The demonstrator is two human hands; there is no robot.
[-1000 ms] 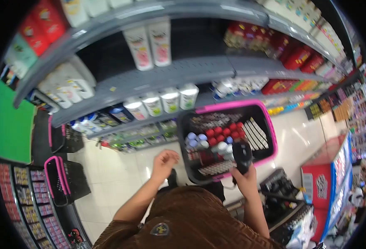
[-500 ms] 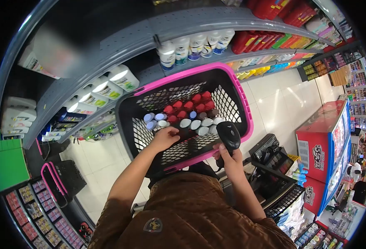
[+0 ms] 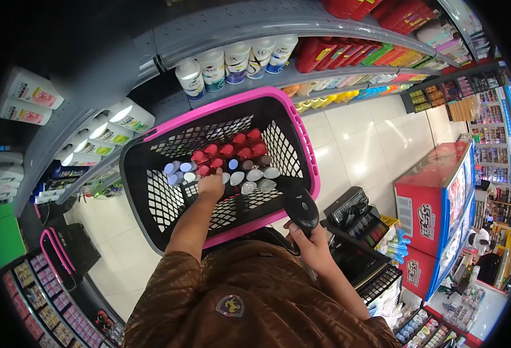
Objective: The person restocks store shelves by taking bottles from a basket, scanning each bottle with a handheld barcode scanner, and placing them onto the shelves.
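Observation:
A black basket with a pink rim holds several bottles with red caps, blue-lilac caps and clear or white caps. My left hand reaches into the basket, its fingertips among the caps near the red ones; what they touch, if anything, is too small to tell. Outside the basket's near right corner, my right hand is wrapped round the handle of a black handheld scanner, whose head points up toward the basket.
Shelves with white bottles and red bottles curve beyond the basket. Another black basket with pink handles stands on the floor at left. To the right are a checkout keyboard and a red freezer.
My left hand has moved from beside the basket to in among the bottle caps. The view has shifted, and the basket now appears further left. The scanner remains in my right hand.

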